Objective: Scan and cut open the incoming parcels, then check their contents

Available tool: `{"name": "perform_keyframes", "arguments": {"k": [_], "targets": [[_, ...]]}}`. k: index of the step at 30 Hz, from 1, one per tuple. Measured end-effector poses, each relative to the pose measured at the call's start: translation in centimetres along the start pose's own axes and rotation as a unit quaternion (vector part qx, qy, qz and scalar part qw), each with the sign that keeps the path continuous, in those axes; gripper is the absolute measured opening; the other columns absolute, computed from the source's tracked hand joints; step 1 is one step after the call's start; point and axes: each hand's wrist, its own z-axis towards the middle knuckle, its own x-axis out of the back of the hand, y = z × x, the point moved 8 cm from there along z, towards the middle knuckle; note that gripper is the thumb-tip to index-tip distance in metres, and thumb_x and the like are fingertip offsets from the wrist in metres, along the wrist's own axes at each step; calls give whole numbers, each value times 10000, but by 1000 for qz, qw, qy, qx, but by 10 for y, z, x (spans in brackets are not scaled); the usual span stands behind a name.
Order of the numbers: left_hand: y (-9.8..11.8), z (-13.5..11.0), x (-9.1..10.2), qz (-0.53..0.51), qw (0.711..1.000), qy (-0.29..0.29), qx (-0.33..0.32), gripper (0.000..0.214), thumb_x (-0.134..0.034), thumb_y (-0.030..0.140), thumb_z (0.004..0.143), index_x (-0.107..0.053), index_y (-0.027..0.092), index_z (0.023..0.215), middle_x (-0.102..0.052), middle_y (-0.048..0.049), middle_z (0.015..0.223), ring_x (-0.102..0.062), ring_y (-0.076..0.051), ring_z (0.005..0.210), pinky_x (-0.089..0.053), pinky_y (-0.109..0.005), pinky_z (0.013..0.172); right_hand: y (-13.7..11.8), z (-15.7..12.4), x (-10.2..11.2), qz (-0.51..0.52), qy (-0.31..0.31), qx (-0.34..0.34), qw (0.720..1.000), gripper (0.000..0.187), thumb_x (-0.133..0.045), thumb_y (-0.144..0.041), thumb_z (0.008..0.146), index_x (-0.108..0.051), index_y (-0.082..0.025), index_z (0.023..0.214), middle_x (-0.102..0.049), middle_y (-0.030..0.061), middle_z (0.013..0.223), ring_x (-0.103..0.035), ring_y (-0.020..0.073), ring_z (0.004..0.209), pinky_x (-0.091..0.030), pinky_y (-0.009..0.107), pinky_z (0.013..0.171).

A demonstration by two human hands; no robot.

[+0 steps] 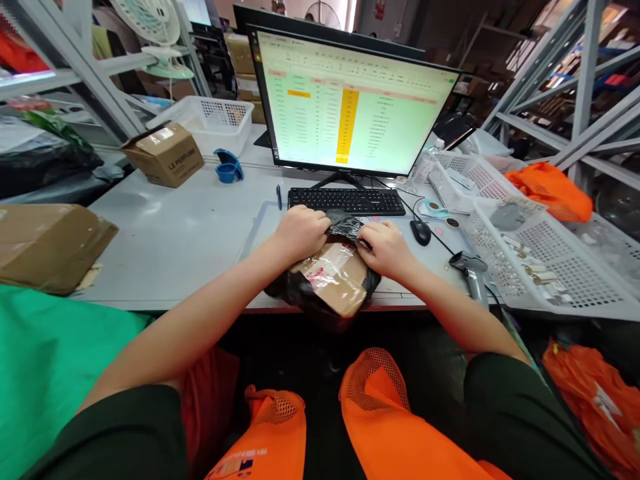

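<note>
the left hand is gripping the far rim of a black plastic bag, its fingers curling over the plastic, and the right hand is grasping the same rim farther right, its fingers closing on it too. the bag is lying at the near edge of the counter, below both hands, partly overhanging. in its open mouth a brown cardboard box is showing, clear tape shining on it and red marks sitting toward its left side. beyond the hands a black keyboard is lying below a monitor, which is displaying a spreadsheet with a yellow column. right of the keyboard a black mouse is resting, and nearer the edge a scanner is sitting beside a white perforated basket that is holding small items. on the left a pen is lying just beside the keyboard, and farther back a blue container is standing with its lid raised, near a small carton. at the far left a larger carton is resting.
</note>
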Motion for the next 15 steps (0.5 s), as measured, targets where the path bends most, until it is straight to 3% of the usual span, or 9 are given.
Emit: {"name": "perform_keyframes", "arguments": {"k": [5, 9, 15], "targets": [[27, -7, 5, -18, 999, 2, -32, 321, -544, 304, 983, -671, 179, 716, -705, -86, 718, -634, -229, 642, -404, -409, 690, 5, 5, -1, 20, -30, -21, 999, 213, -591, -224, 995, -691, -183, 1178, -720, 127, 1220, -600, 306, 1115, -402, 424, 906], [31, -11, -2, -99, 994, 45, -10, 391, -491, 325, 1048, -596, 199, 693, -645, -63, 698, -586, -203, 640, -382, -372, 646, 2, 16, -14, 27, -44, -29, 998, 189, -523, -207, 1022, -710, -186, 1039, -690, 135, 1112, -566, 300, 1055, -410, 427, 886], [19, -16, -7, -259, 961, 92, 36, 441, -457, 355, 1067, -463, 224, 645, -525, -9, 617, -483, -164, 591, -370, -326, 610, 8, 26, -24, 76, -64, -3, 995, 241, -498, -280, 1044, -651, -195, 879, -657, 116, 1027, -532, 269, 995, -393, 415, 889]]}}
